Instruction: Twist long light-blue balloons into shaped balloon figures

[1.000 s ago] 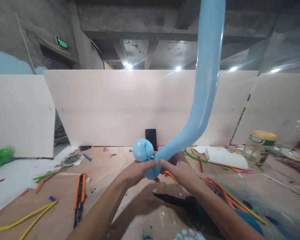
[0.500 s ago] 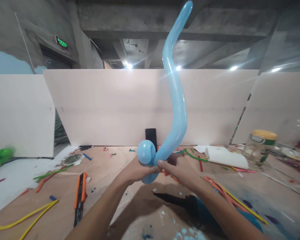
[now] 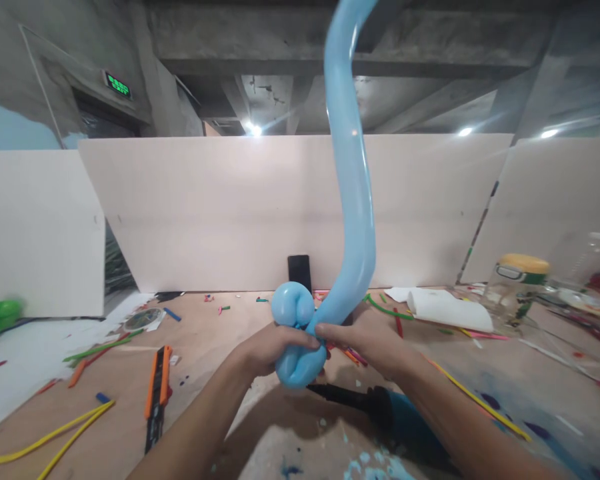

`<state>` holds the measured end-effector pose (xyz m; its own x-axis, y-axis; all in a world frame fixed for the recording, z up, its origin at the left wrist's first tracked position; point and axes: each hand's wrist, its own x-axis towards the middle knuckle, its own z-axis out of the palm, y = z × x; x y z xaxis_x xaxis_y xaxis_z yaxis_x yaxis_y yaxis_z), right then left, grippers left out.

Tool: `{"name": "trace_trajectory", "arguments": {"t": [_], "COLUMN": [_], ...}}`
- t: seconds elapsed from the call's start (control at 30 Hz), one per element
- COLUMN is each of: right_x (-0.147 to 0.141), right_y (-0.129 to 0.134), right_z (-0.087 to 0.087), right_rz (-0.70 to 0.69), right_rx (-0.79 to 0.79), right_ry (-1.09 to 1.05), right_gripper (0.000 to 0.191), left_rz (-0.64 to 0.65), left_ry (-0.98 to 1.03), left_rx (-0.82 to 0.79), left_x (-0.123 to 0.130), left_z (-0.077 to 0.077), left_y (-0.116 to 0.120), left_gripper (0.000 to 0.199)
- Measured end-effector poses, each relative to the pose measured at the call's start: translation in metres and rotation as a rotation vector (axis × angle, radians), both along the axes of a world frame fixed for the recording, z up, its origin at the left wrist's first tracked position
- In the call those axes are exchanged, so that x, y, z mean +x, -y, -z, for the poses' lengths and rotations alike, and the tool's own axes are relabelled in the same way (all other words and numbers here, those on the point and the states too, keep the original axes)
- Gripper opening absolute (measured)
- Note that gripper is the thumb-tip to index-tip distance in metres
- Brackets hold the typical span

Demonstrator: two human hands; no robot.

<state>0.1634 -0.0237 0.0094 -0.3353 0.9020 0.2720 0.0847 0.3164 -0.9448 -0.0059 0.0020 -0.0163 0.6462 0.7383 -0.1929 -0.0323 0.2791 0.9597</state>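
A long light-blue balloon (image 3: 353, 193) rises from my hands and runs out of the top of the view. At its lower end are rounded, twisted bubbles, one above my left thumb and one below it. My left hand (image 3: 275, 347) is closed on the twisted part between these bubbles. My right hand (image 3: 360, 333) grips the base of the long section, its thumb pressed against the balloon close to my left thumb. The fingers behind the balloon are mostly hidden.
A blue pump (image 3: 400, 413) with a black nozzle lies under my right forearm. An orange-black cutter (image 3: 157, 393) and yellow balloons (image 3: 70, 427) are at the left. A black phone (image 3: 299, 272) leans on a white board (image 3: 220, 207). Paper roll (image 3: 447, 310) and yellow-lidded jar (image 3: 515, 287) stand right.
The balloon has come closer, so its tip has left the view at the top. The lower bubbles have turned, and more of the bottom one shows below my hands.
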Motion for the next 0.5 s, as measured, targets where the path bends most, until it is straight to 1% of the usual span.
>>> {"name": "trace_trajectory", "arguments": {"t": [0.03,0.1,0.17,0.27,0.33,0.4,0.5], "right_x": [0.002,0.005,0.009,0.014,0.016,0.017,0.014], "right_y": [0.001,0.003,0.003,0.001,-0.002,-0.006,-0.01], "right_z": [-0.001,-0.003,-0.004,-0.002,0.002,0.006,0.011], "right_rz": [-0.033,-0.072,-0.112,-0.233,-0.281,-0.264,-0.231], "right_rx": [-0.006,-0.037,-0.067,-0.114,-0.173,-0.211,-0.208], "right_ry": [-0.003,0.026,0.033,-0.042,-0.122,-0.179,-0.193], "right_gripper": [0.014,0.015,0.014,0.012,0.018,0.026,0.017], "left_rz": [0.044,0.143,0.227,0.294,0.315,0.309,0.238], "left_ry": [0.02,0.068,0.124,0.19,0.205,0.197,0.171], "left_rx": [-0.07,-0.147,-0.18,-0.201,-0.228,-0.243,-0.225], "left_x": [-0.001,-0.001,-0.001,0.002,0.003,0.004,0.005], "left_z": [0.003,0.009,0.015,0.02,0.022,0.022,0.022], "left_y": [-0.002,-0.005,-0.007,-0.008,-0.008,-0.008,-0.009], "left_gripper": [0.024,0.024,0.022,0.019,0.021,0.024,0.027]}}
